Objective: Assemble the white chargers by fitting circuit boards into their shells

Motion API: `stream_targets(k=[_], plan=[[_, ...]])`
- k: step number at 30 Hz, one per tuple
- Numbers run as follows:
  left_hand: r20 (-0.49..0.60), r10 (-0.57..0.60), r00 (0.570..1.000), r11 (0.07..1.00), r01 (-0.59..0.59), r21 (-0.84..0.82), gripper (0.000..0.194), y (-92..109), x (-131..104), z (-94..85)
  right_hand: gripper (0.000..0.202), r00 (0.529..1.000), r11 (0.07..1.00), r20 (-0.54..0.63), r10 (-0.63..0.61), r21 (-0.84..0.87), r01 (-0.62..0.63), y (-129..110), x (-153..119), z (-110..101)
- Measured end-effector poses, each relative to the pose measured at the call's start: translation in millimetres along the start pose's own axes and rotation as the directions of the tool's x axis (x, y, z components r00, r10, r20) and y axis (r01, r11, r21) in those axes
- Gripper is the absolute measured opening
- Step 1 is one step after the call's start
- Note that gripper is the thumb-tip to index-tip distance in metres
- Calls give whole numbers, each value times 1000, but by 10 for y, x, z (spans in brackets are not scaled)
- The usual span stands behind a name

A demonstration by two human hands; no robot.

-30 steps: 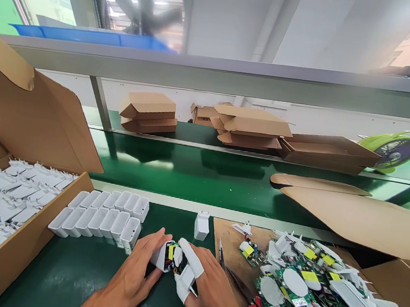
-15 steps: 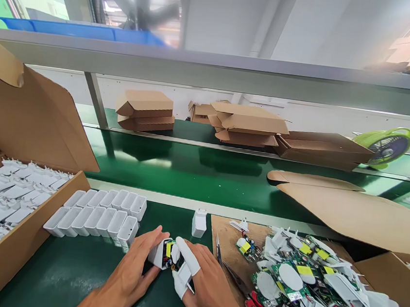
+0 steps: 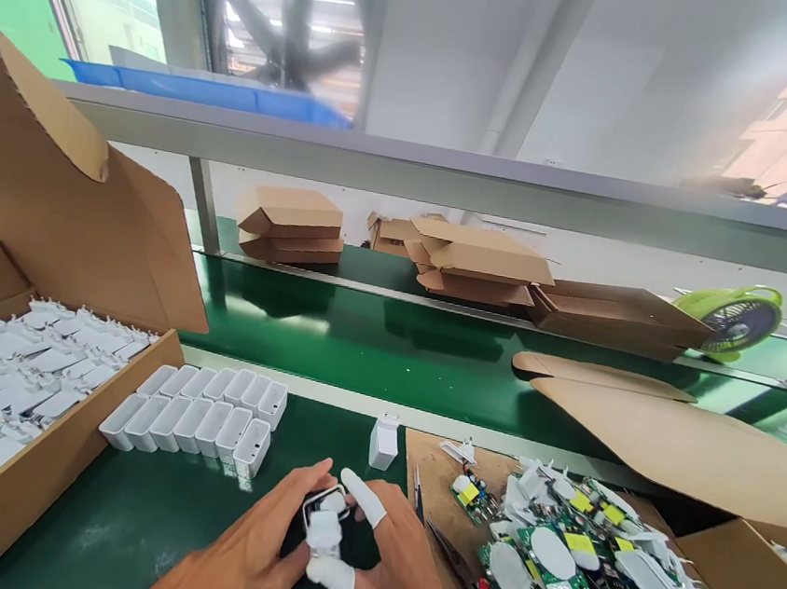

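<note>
Near the front of the green bench, my left hand is closed around a white plastic charger housing, its open end tilted toward me. A white plug piece sits at that opening; the electronics inside are mostly hidden. My right hand has white covers on its thumb and index finger. Those two fingers are spread apart around the plug piece, and the thumb tip lies just below it. Whether the thumb touches it I cannot tell. Beyond my hands, a single white housing stands upright.
Two rows of white housings stand at left, beside a carton of white parts. At right, pliers and tweezers lie by a heap of circuit boards on a brown board. A cardboard flap juts over the bench.
The circuit board with its yellow part, visible between my hands before, is now mostly inside the housing. My right fingers have spread apart around the plug piece. The view has tilted slightly upward.
</note>
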State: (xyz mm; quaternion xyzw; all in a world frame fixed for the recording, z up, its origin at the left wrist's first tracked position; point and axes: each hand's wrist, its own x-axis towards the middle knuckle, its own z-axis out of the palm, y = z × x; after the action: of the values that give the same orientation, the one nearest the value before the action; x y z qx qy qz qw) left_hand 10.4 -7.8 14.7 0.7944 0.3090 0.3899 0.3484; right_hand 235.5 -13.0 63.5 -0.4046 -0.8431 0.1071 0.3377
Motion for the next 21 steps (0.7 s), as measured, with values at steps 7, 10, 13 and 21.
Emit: stream_targets(k=[7, 10, 13, 21], plan=[[-84, -239, 967, 928, 202, -313, 63, -72, 48, -60, 46, 996, 994, 64, -56, 97, 50, 109, -11, 49], [-76, -269, 960, 891, 218, -398, 61, -55, 68, -80, 47, 994, 996, 79, -78, 55, 73, 127, 23, 90], [-49, -281, 959, 872, 233, -430, 64, 1, 84, -102, 45, 988, 992, 117, -104, 80, 95, 92, 93, 102], [-164, -356, 920, 822, 225, -523, 54, 61, 101, -121, 42, 976, 989, 163, -142, 75, 131, 142, 116, 184]])
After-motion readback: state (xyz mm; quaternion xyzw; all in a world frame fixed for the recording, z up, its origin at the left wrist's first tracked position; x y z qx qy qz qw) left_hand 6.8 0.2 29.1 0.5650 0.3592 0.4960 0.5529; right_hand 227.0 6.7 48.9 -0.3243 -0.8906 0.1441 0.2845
